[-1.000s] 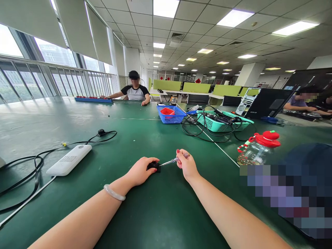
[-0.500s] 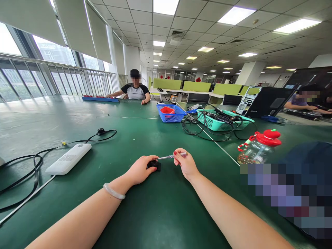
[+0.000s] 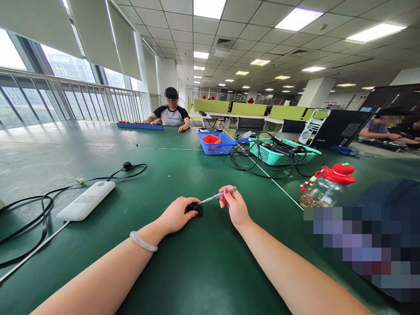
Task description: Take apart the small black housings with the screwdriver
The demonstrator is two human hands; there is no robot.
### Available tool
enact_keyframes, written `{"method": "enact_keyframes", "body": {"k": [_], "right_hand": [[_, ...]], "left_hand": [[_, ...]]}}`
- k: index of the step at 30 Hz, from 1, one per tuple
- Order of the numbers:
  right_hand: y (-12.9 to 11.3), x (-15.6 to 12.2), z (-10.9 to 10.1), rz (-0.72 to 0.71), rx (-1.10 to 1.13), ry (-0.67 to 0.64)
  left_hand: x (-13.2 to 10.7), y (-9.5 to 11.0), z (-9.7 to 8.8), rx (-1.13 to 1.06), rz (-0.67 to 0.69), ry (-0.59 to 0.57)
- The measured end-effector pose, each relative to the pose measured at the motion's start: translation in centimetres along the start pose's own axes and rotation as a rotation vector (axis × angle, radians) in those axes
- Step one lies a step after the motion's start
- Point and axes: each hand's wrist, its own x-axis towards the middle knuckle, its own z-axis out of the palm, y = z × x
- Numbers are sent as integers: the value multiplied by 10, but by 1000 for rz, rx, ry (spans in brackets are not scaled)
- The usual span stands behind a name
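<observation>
The slim, silver-shafted screwdriver with a translucent handle [image 3: 216,196] slants more steeply than half a second ago, its tip now over the upper side of the small black block [image 3: 200,210] near mid-frame, seemingly a fresh angle on it. The left hand [image 3: 175,215] has its grip clamped on the block at the green tabletop [image 3: 203,271]; the right hand [image 3: 236,209] pinches the handle. Fingers partly hide the block; tip contact is too small to confirm.

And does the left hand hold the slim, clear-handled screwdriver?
No, the right hand holds the slim, clear-handled screwdriver, while the left hand holds a small black object.
</observation>
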Motion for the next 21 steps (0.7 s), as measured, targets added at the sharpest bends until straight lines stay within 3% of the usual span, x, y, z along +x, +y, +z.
{"method": "enact_keyframes", "body": {"k": [8,15,21], "right_hand": [[-2,0,0,-51,-83,-11],[-11,-4,3,-189,-284,-16],[-9,-4,7,-165,-259,-14]], "left_hand": [[0,0,0,4,-3,3],[1,-1,0,9,-11,7],[-1,0,-1,3,-3,0]]}}
